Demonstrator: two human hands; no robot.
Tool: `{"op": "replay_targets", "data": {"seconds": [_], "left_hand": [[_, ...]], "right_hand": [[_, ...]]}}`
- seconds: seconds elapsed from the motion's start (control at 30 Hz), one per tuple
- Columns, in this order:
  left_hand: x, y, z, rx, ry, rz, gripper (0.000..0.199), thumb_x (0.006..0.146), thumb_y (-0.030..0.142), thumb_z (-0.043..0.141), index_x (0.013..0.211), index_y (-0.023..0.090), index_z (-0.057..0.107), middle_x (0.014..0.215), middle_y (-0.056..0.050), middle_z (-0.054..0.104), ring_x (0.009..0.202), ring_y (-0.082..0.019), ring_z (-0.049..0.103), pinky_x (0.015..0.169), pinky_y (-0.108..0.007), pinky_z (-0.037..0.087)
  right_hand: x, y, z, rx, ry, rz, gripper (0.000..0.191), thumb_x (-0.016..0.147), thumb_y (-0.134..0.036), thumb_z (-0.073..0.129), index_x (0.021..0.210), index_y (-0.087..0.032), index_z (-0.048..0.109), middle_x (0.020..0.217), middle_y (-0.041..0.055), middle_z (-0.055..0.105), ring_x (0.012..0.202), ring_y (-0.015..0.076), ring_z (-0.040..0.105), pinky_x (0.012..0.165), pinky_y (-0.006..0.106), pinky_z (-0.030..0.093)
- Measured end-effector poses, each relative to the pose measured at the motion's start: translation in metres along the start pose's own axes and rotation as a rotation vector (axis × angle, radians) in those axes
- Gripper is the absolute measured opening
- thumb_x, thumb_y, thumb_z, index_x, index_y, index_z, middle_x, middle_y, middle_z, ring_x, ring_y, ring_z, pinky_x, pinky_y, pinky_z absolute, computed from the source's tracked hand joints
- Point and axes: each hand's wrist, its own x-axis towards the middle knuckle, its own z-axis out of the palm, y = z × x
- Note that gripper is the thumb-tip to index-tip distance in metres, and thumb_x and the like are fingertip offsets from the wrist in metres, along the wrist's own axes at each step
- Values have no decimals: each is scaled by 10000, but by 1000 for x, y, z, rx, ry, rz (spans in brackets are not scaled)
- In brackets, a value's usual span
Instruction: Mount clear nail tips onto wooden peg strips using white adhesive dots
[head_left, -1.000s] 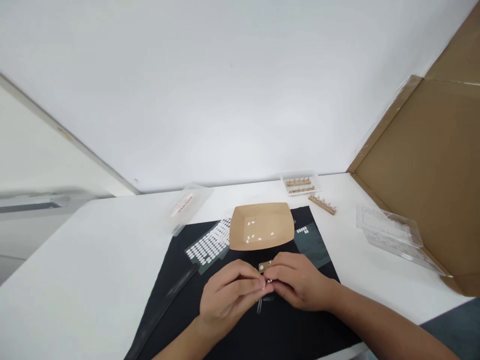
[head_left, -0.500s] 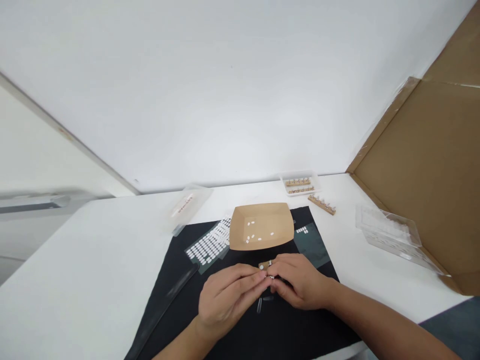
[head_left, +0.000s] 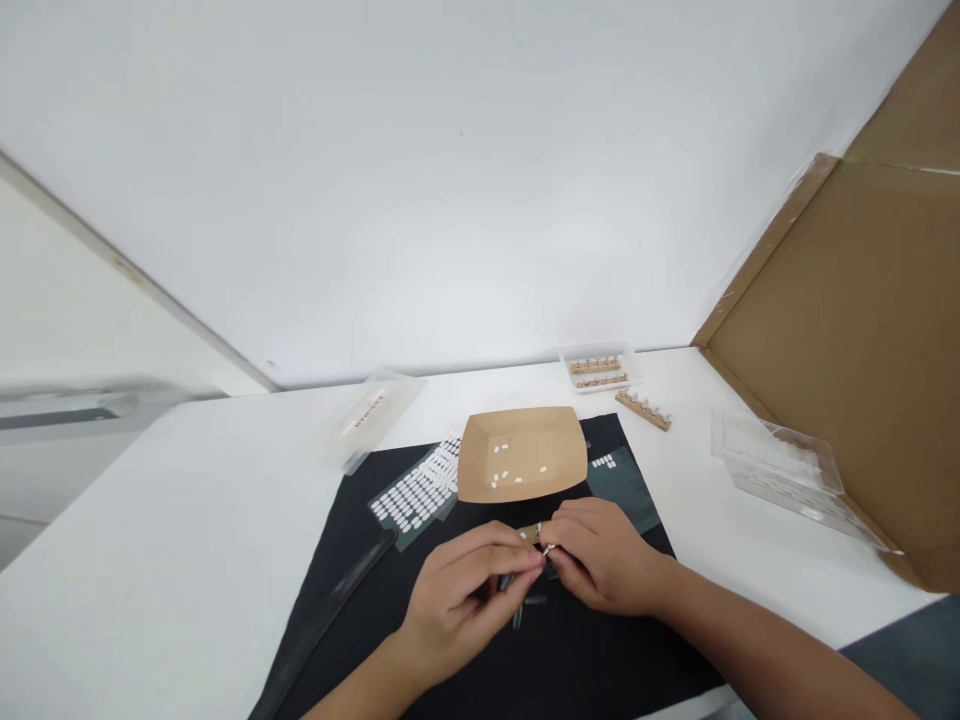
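Note:
Above the black mat (head_left: pixel 465 660), my two hands meet close together. My left hand (head_left: pixel 465 590) is closed, thumb and fingertips pinched at a tiny whitish piece (head_left: pixel 548 550) too small to make out. Closed too, my right hand (head_left: pixel 604 555) grips a short wooden strip (head_left: pixel 530 533) that mostly hides under its fingers. A pale round spot shows on the strip's left end. Just below the fingertips, clear nail tips (head_left: pixel 517 617) lie on the mat.
A brown paper tray (head_left: pixel 465 470) holds several white oval stickers. Sticker sheets (head_left: pixel 412 500) lie left, another sheet (head_left: pixel 626 490) right. Behind stand a plastic box (head_left: pixel 634 375) and a wooden strip with metal stands (head_left: pixel 643 410). A clear case (head_left: pixel 795 470) sits right, a plastic pouch (head_left: pixel 379 420) back left.
My left fingers have drawn slightly apart from the strip and reshaped into a thumb pinch, with the tiny piece now showing between the hands. My right hand stays nearly in place.

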Motion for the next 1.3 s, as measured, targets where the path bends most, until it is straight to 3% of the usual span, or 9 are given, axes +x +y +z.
{"op": "replay_targets", "data": {"seconds": [0.2, 0.53, 0.83, 1.07, 1.2, 1.3], "left_hand": [[-1, 2, 3, 35, -16, -112, 165, 963, 57, 654, 1041, 188, 717, 900, -55, 746, 674, -108, 693, 537, -154, 539], [-4, -1, 5, 54, 8, -202, 126, 968, 96, 656, 999, 202, 718, 900, -33, 719, 632, -84, 649, 527, -137, 527], [2, 2, 6, 10, 56, -206, 123, 963, 96, 662, 971, 205, 718, 858, -23, 703, 609, -84, 629, 512, -137, 516], [-1, 0, 4, -10, 10, -120, 193, 965, 53, 641, 1064, 207, 701, 931, -44, 710, 647, -84, 637, 542, -146, 532], [-2, 0, 4, -11, -12, -108, 193, 974, 57, 629, 1076, 205, 701, 945, -52, 706, 646, -82, 635, 538, -144, 527], [-2, 1, 4, -9, -9, -100, 193, 974, 64, 636, 1084, 205, 711, 948, -52, 709, 604, -68, 614, 529, -144, 526]], "right_hand": [[2, 2, -1, -159, -19, -27, 130, 1044, -183, 449, 1005, -204, 572, 800, 26, 663, 702, 182, 546, 644, 325, 394], [-3, 4, 3, -156, -101, -8, 148, 1076, -241, 451, 999, -203, 572, 831, 31, 675, 733, 188, 566, 674, 329, 392], [-2, 4, 2, -58, -44, 35, 199, 1128, -303, 421, 1122, -207, 594, 892, 42, 709, 766, 185, 610, 707, 316, 429], [-6, 2, -1, 157, -114, 125, 219, 1117, -319, 372, 1135, -213, 563, 951, 49, 700, 810, 188, 620, 784, 322, 470], [-5, -3, -5, 339, -229, 263, 237, 1136, -333, 345, 1069, -227, 546, 888, 5, 643, 739, 146, 582, 730, 275, 454], [-4, -6, -7, 394, -217, 285, 224, 1136, -337, 357, 1054, -226, 533, 860, -11, 612, 713, 132, 566, 696, 253, 439]]}}
